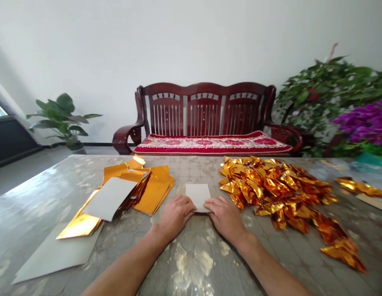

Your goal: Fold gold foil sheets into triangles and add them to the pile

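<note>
A small pale sheet of paper (pixel 197 195) lies in front of me at the middle of the table. My left hand (pixel 178 211) pinches its near left corner, fingers curled together. At the near right corner my right hand (pixel 224 216) grips the same sheet between thumb and fingers. The near edge looks slightly curled up between the hands. To the left is a loose stack of gold foil paper (pixel 155 189), with a pale sheet (pixel 112 198) face up on top. A heap of folded gold foil pieces (pixel 268 185) spreads to the right.
The patterned tabletop (pixel 191 263) is glossy. Larger pale sheets (pixel 59 250) lie at the near left. Clear plastic and another foil piece (pixel 360 187) are at the far right. Behind the table stand a wooden bench (pixel 205 111), a potted plant (pixel 66 117) and purple flowers (pixel 366 121).
</note>
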A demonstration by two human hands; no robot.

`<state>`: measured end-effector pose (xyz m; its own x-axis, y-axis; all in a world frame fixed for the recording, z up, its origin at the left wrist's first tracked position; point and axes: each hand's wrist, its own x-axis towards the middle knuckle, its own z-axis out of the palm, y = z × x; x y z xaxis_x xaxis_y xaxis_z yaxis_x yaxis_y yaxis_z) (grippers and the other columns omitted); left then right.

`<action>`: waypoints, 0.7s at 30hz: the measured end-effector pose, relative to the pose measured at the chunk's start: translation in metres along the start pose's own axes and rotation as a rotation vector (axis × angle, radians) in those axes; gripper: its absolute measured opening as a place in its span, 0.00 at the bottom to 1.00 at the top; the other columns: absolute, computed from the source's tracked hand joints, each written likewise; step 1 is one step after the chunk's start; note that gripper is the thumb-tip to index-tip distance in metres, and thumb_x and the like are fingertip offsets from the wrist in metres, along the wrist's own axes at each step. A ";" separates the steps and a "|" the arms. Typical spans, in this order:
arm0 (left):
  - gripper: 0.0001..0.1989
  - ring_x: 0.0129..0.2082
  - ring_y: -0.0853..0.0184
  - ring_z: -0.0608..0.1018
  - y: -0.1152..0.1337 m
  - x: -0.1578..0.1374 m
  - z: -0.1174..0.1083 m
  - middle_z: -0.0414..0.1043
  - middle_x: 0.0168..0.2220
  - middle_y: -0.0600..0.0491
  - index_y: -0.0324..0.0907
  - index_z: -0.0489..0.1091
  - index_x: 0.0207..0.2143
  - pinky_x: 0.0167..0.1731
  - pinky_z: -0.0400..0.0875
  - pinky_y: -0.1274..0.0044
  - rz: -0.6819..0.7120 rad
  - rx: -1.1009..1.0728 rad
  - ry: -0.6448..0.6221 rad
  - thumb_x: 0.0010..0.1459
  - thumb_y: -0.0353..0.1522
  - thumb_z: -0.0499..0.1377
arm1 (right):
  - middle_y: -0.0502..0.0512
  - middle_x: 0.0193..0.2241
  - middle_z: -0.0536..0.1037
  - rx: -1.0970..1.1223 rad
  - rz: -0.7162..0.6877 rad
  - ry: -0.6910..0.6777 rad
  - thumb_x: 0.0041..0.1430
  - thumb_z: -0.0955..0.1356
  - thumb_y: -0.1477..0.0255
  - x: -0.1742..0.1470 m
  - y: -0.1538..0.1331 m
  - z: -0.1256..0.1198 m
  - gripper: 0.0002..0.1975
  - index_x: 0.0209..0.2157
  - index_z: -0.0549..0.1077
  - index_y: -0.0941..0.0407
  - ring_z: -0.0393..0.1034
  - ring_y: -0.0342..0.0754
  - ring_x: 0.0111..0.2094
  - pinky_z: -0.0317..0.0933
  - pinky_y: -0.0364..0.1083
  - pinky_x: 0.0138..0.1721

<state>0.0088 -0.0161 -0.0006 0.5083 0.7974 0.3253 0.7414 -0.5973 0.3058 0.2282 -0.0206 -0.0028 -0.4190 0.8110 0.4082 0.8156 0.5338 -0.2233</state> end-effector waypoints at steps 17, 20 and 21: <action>0.13 0.37 0.66 0.76 -0.004 0.004 -0.001 0.77 0.33 0.52 0.44 0.77 0.32 0.38 0.66 0.78 -0.228 -0.161 -0.006 0.65 0.36 0.54 | 0.51 0.32 0.79 0.104 0.142 -0.028 0.67 0.63 0.67 0.000 0.007 -0.001 0.14 0.32 0.79 0.51 0.69 0.47 0.38 0.58 0.45 0.40; 0.13 0.35 0.66 0.75 -0.003 0.004 0.000 0.76 0.31 0.53 0.43 0.75 0.28 0.36 0.64 0.78 -0.304 -0.186 0.014 0.63 0.36 0.56 | 0.51 0.31 0.79 0.130 0.208 -0.043 0.65 0.65 0.67 0.002 0.008 0.000 0.13 0.31 0.80 0.51 0.71 0.47 0.38 0.59 0.44 0.39; 0.12 0.34 0.67 0.75 -0.002 0.004 0.001 0.75 0.31 0.53 0.42 0.75 0.27 0.35 0.64 0.78 -0.320 -0.197 0.021 0.62 0.36 0.56 | 0.52 0.31 0.79 0.143 0.223 -0.047 0.64 0.66 0.66 0.002 0.008 0.001 0.12 0.31 0.80 0.51 0.71 0.47 0.37 0.59 0.44 0.39</action>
<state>0.0096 -0.0114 -0.0005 0.2537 0.9458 0.2028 0.7616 -0.3246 0.5610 0.2340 -0.0143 -0.0044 -0.2563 0.9207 0.2943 0.8266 0.3666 -0.4270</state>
